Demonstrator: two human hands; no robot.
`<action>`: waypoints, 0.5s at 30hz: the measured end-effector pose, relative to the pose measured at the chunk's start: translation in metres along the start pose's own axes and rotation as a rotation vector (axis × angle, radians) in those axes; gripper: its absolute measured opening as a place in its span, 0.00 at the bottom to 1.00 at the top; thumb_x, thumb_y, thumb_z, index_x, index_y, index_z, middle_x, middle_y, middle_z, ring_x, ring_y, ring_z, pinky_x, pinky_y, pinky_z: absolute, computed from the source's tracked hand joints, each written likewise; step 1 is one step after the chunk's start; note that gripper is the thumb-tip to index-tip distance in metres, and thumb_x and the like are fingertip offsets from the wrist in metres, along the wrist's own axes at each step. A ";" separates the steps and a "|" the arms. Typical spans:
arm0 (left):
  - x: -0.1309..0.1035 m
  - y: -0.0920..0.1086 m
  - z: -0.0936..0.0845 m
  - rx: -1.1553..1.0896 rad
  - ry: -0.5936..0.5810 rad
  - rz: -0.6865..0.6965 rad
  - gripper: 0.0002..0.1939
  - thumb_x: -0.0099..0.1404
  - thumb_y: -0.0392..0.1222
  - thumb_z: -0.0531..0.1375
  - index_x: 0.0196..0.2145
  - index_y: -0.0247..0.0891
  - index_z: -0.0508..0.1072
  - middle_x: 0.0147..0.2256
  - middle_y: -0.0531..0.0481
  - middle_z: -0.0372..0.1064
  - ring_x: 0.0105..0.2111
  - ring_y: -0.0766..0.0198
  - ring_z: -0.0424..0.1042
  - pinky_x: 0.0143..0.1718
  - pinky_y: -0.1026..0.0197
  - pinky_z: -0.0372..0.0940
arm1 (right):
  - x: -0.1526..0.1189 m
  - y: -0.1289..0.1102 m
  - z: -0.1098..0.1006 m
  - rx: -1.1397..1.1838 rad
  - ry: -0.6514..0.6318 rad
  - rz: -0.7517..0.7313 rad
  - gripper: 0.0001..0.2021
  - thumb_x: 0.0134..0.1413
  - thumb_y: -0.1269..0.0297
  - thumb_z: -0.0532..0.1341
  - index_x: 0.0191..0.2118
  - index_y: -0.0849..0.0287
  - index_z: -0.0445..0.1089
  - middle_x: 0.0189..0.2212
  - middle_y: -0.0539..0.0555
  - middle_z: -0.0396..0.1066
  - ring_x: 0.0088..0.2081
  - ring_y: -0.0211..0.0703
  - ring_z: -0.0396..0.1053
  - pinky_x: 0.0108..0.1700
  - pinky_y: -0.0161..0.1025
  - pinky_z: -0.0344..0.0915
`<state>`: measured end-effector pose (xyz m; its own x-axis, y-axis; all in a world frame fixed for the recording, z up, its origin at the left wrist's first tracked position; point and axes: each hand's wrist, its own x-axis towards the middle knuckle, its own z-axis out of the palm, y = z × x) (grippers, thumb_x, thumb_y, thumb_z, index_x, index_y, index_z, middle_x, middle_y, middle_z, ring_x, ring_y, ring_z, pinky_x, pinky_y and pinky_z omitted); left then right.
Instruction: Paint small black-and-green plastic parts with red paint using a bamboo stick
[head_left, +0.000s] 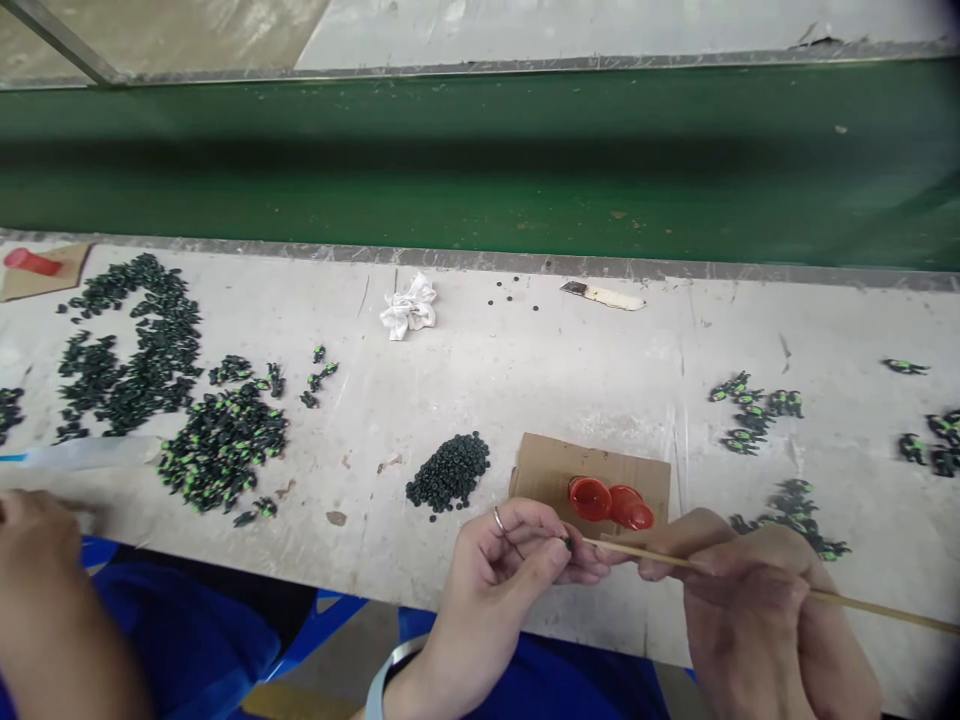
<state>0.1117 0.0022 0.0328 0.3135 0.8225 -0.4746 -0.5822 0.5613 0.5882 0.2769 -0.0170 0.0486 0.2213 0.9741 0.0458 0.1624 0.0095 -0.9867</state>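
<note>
Fingers of the left hand [504,570] are closed in a pinch on a tiny dark green piece [568,543], held just above the near edge of the table [525,370]. The right hand [739,585] is closed around a thin wooden stick [862,603], whose tip meets the piece right at the left fingertips. A ring sits on one left finger and a band shows at that wrist.

Just beyond the hands lies a scrap of cardboard [547,460] carrying two small red caps [611,502], one touching the other. A heap of small dark rings [450,470] lies to its left. Larger spreads of dark and green pieces [221,445] cover the left part of the table, with smaller groups on the right. A crumpled white cloth [409,305] and a pale-handled blade [604,295] lie near the far edge, against a green belt [480,160]. Another person's hand [37,545] rests at the lower left.

Doing this step well seems to call for a steady pinch that leaves the piece's working spot exposed, the stick held close to its tip for control, and light touches so the piece does not slip or twist out of the fingers
</note>
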 end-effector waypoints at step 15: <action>0.001 -0.002 -0.002 0.119 0.050 0.072 0.04 0.67 0.40 0.70 0.35 0.39 0.81 0.31 0.50 0.84 0.32 0.62 0.84 0.39 0.62 0.79 | 0.011 0.017 -0.017 0.118 -0.256 -0.074 0.13 0.74 0.63 0.48 0.44 0.44 0.70 0.32 0.48 0.80 0.39 0.45 0.81 0.46 0.45 0.83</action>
<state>0.1114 0.0017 0.0299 0.2351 0.8570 -0.4586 -0.5075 0.5106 0.6940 0.2986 -0.0100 0.0355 -0.0396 0.9950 0.0921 0.0523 0.0941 -0.9942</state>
